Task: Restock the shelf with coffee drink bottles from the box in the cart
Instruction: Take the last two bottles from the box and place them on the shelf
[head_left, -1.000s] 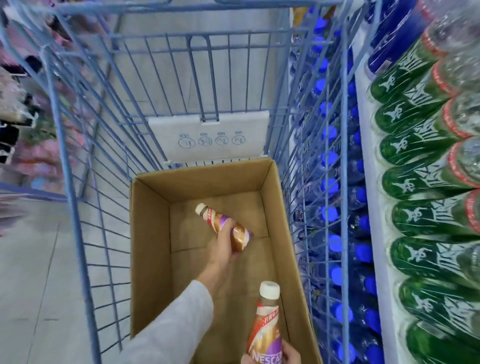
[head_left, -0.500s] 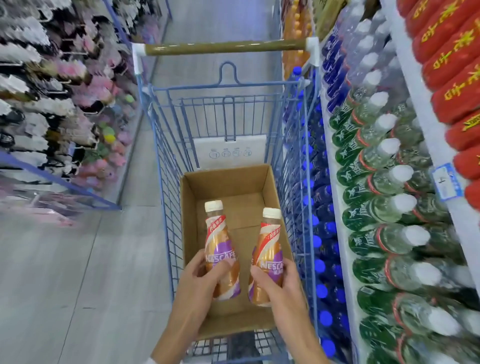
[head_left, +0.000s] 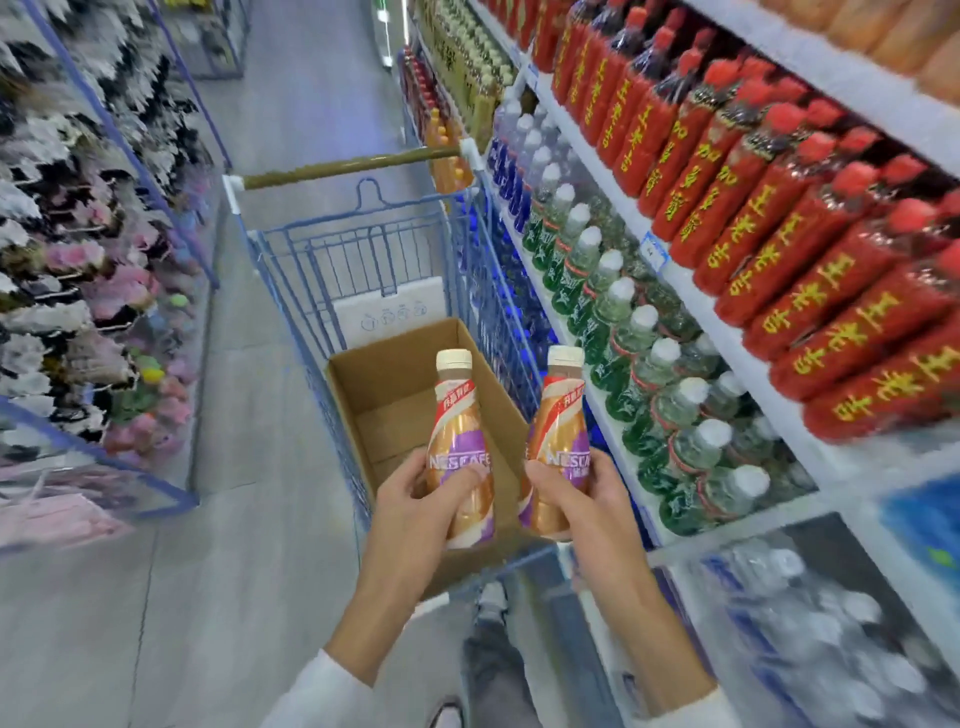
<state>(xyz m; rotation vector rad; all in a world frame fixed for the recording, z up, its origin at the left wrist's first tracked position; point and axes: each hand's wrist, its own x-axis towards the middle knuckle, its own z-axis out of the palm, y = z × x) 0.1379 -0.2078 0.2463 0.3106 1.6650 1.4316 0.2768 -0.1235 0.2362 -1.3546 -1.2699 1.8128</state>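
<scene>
Head view. A shop aisle with a grey floor (head_left: 260, 545). To the right stands a white shelf (head_left: 727, 336) with red-wrapped bottles (head_left: 779, 234) above and green bottles (head_left: 623, 338) with white caps below. To the left hangs a blurred display of small goods (head_left: 78, 260). A blue wire cart (head_left: 363, 260) stands ahead, and in it sits an open cardboard box (head_left: 395, 374); no bottles can be seen inside it. Above the near end of the box, the left hand (head_left: 410, 504) holds the left coffee bottle (head_left: 457, 415) upright, its fingers (head_left: 415, 467) curled round the lower body and the thumb across the label. Just beside it, the right hand (head_left: 582, 499) grips the right coffee bottle (head_left: 563, 415) in the same way, tilted slightly towards the shelf. The two bottles stand close together but apart, with their cream caps uppermost. Both are clear of the shelf.
</scene>
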